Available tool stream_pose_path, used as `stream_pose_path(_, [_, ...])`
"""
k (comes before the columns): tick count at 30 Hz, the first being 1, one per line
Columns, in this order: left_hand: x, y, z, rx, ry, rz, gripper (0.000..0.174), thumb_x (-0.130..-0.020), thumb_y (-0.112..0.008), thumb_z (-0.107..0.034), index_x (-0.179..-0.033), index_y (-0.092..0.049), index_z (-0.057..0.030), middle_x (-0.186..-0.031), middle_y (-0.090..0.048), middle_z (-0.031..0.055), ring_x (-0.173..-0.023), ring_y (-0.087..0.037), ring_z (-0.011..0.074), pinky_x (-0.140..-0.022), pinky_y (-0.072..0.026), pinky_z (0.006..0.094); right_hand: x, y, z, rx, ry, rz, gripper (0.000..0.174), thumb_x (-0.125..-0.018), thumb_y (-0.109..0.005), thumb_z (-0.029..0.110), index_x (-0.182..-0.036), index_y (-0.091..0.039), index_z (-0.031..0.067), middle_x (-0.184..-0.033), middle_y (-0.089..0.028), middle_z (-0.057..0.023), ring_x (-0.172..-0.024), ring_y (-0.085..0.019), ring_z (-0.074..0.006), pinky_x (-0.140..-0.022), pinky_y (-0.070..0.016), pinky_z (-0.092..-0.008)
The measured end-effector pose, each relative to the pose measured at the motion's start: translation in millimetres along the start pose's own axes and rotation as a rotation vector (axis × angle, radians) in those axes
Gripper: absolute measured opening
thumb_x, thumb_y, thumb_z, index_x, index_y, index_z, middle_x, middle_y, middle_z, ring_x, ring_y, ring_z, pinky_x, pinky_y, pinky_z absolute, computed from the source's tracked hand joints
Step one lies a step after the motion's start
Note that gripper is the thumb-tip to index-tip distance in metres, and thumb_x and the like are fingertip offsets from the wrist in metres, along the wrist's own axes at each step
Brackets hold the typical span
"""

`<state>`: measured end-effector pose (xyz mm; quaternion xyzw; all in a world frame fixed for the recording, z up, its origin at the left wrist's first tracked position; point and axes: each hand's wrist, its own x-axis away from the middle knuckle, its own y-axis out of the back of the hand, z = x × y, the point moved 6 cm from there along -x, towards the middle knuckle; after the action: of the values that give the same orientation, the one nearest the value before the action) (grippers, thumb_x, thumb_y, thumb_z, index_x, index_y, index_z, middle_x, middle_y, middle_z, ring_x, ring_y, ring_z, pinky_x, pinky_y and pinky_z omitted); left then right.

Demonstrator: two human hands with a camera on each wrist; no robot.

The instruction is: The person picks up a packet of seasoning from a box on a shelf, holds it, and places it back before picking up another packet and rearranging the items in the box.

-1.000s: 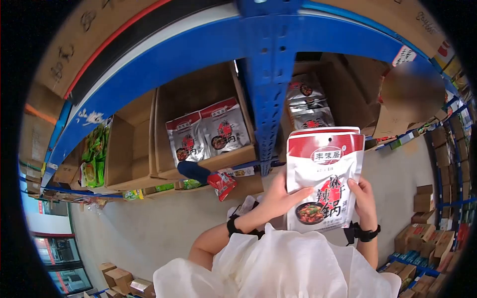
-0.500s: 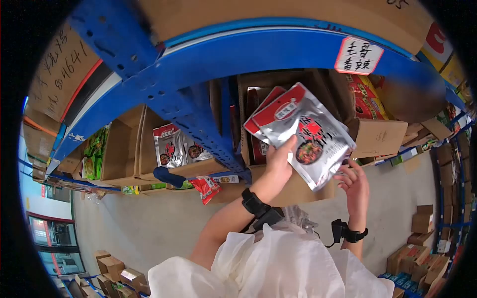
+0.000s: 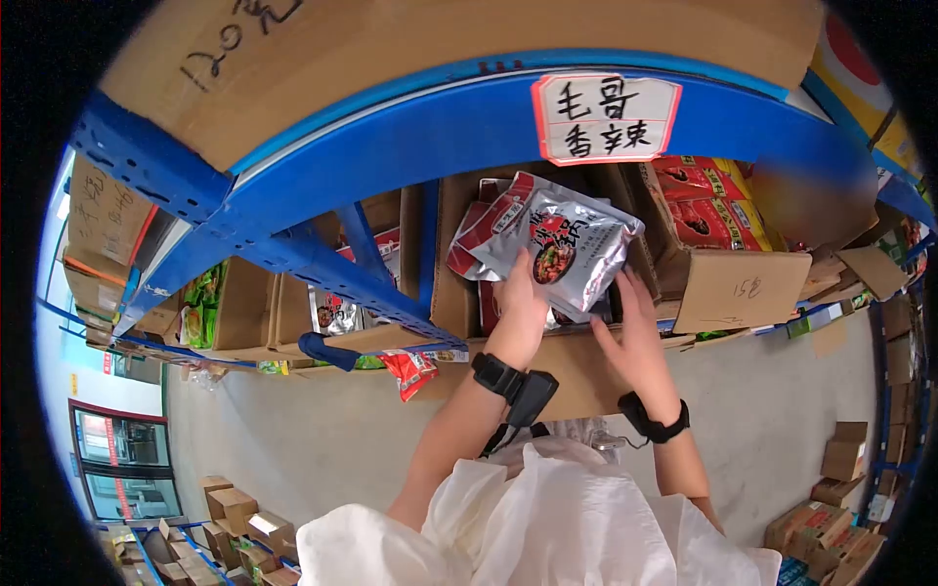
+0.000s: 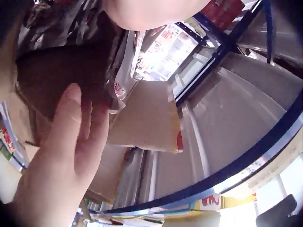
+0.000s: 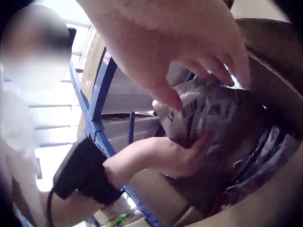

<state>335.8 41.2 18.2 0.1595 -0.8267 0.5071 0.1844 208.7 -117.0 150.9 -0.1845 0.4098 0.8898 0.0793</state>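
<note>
Several silver-and-red seasoning packets (image 3: pixel 586 249) lie fanned in a stack, tilted over an open cardboard box on the shelf. My left hand (image 3: pixel 523 308) grips the stack at its near left edge, the thumb lying on the front of the top packet. At the lower right corner is my right hand (image 3: pixel 635 327), fingers extended along the packet edge and thumb apart from them. In the right wrist view my right hand (image 5: pixel 175 52) spreads over the packets (image 5: pixel 213 111), with the left hand (image 5: pixel 165 156) under them. More packets (image 5: pixel 265 161) lie inside the box.
Blue shelf beams (image 3: pixel 410 137) run above the boxes, with a handwritten label (image 3: pixel 608 119). To the right stands a box of red-and-yellow packets (image 3: pixel 713 205). Further left are a box of silver packets (image 3: pixel 337 313) and green packets (image 3: pixel 200 303). A red bag (image 3: pixel 408 371) hangs below the shelf.
The view has shifted right along the shelf. The packets have gone from upright before the chest to tilted over the box. My right hand left the packets' side and now touches their lower corner.
</note>
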Motion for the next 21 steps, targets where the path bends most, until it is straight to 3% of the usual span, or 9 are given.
stream_pose_path(1, [-7.7,-1.4,-0.8,0.011,-0.021,0.012,0.034,-0.089,-0.055,-0.001,-0.121,-0.044,-0.0013,-0.117,-0.055,0.0123,-0.103,-0.057,0.0243,-0.091,-0.0478,0.0404,-7.3,-1.6,-3.8,-0.014,-0.024,0.013,0.072,-0.078,-0.062,0.014,-0.138,-0.025,-0.0031,-0.139,-0.026,-0.0311,-0.127,-0.032,-0.0422,-0.103,-0.0323,-0.0438])
stream_pose_path(3, [-28.0,-0.7,-3.5,-0.001,-0.122,0.039,0.039,-0.088,-0.056,-0.004,-0.124,-0.04,0.0012,-0.116,-0.055,0.0134,-0.1,-0.058,0.0258,-0.087,-0.0502,0.0408,-16.6,-4.2,-18.4,-0.024,-0.068,-0.025,0.073,-0.078,-0.061,0.013,-0.138,-0.024,-0.0036,-0.14,-0.025,-0.0312,-0.127,-0.032,-0.0429,-0.102,-0.0327,-0.0428])
stream_pose_path(6, [-2.3,-27.7,-11.4,-0.049,-0.104,-0.343,0.042,-0.087,-0.059,-0.006,-0.123,-0.04,0.0014,-0.113,-0.057,0.0122,-0.093,-0.061,0.0262,-0.081,-0.0527,0.042,-24.9,-8.1,-34.0,-0.049,-0.129,-0.032,0.073,-0.079,-0.06,0.014,-0.137,-0.022,-0.0064,-0.14,-0.023,-0.0328,-0.126,-0.033,-0.0449,-0.102,-0.0335,-0.042])
stream_pose_path(7, [-6.7,-26.6,-9.4,-0.116,-0.229,-0.428,0.051,-0.085,-0.064,-0.021,-0.123,-0.042,0.0042,-0.113,-0.058,0.0159,-0.09,-0.063,0.0286,-0.077,-0.0526,0.0415,-28.0,-8.4,-31.1,-0.074,-0.151,-0.018,0.072,-0.08,-0.06,0.015,-0.137,-0.023,-0.007,-0.139,-0.024,-0.0337,-0.125,-0.033,-0.0455,-0.102,-0.0336,-0.0425])
stream_pose_path(9, [-18.3,-22.6,-8.1,-0.545,-0.247,-0.563,0.055,-0.083,-0.064,-0.032,-0.119,-0.047,0.0061,-0.111,-0.059,0.0198,-0.091,-0.063,0.0302,-0.076,-0.0514,0.0403,-33.4,-13.8,-28.2,-0.076,-0.176,0.037,0.07,-0.08,-0.06,0.016,-0.136,-0.024,-0.0068,-0.139,-0.023,-0.0343,-0.126,-0.031,-0.0454,-0.103,-0.0324,-0.0422])
stream_pose_path(13, [-60.4,3.0,7.1,-1.038,-0.396,-0.546,0.059,-0.078,-0.064,-0.047,-0.106,-0.06,0.0049,-0.104,-0.063,0.0217,-0.091,-0.063,0.0317,-0.077,-0.0487,0.0391,-41.3,-24.1,-26.4,-0.064,-0.199,0.092,0.067,-0.081,-0.06,0.018,-0.135,-0.029,-0.0053,-0.139,-0.025,-0.0344,-0.129,-0.029,-0.0444,-0.104,-0.0304,-0.0409])
stream_pose_path(15, [-58.6,16.1,30.4,-0.498,-0.102,-0.383,0.056,-0.082,-0.062,-0.042,-0.115,-0.056,0.0026,-0.108,-0.063,0.0164,-0.09,-0.062,0.028,-0.078,-0.0466,0.038,-42.2,-23.2,-28.0,-0.088,-0.207,0.089,0.065,-0.08,-0.061,0.018,-0.134,-0.031,-0.0056,-0.138,-0.026,-0.0348,-0.128,-0.03,-0.0446,-0.104,-0.0307,-0.041])
stream_pose_path(16, [-39.8,11.1,28.3,-0.428,-0.18,-0.426,0.05,-0.084,-0.063,-0.037,-0.117,-0.052,-0.0004,-0.108,-0.061,0.0119,-0.088,-0.061,0.024,-0.074,-0.0462,0.039,-42.5,-22.6,-28.5,-0.098,-0.211,0.091,0.065,-0.081,-0.061,0.018,-0.134,-0.031,-0.0058,-0.138,-0.027,-0.0348,-0.128,-0.03,-0.0446,-0.104,-0.0306,-0.041])
stream_pose_path(21, [9.3,26.6,34.9,-0.106,0.025,-0.42,0.029,-0.084,-0.066,-0.02,-0.107,-0.054,-0.0079,-0.103,-0.06,0.0046,-0.093,-0.058,0.0183,-0.075,-0.0499,0.0395,-37.1,-24.5,-31.5,-0.152,-0.211,0.095,0.068,-0.08,-0.061,0.016,-0.134,-0.028,-0.0075,-0.136,-0.031,-0.0339,-0.128,-0.031,-0.0434,-0.104,-0.0307,-0.0405])
